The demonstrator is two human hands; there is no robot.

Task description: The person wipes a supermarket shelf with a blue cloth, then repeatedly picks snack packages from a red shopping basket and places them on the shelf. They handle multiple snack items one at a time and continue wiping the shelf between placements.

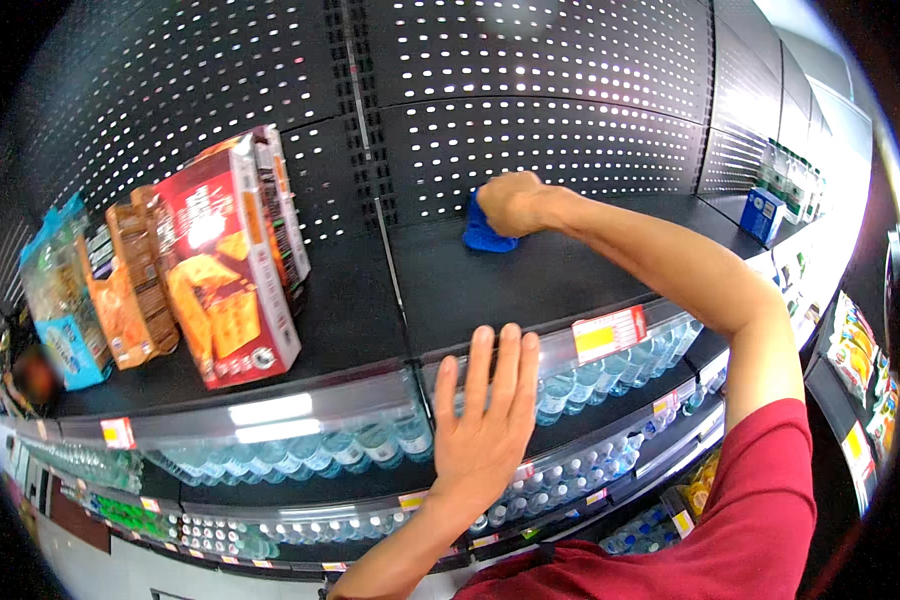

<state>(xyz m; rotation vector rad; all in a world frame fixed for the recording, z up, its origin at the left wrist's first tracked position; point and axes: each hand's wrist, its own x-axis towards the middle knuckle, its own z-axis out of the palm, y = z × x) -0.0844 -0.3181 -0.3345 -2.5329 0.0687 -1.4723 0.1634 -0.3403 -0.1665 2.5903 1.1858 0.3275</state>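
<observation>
My right hand (516, 201) is closed around a bunched blue cloth (487, 231). It presses the cloth on the black metal shelf (450, 289), close to the perforated back panel (555, 142). Fingers spread and holding nothing, my left hand (486, 424) is at the shelf's front edge, its back facing me. Whether its palm rests on the clear edge strip is hidden. A price label (609, 334) sits on that edge, to the right of my left fingertips.
Red snack boxes (221, 277), an orange packet (124, 307) and a blue-and-clear bag (64, 300) stand on the shelf at left. A blue box (762, 215) and bottles (791, 180) stand at far right. Rows of water bottles (307, 454) fill lower shelves.
</observation>
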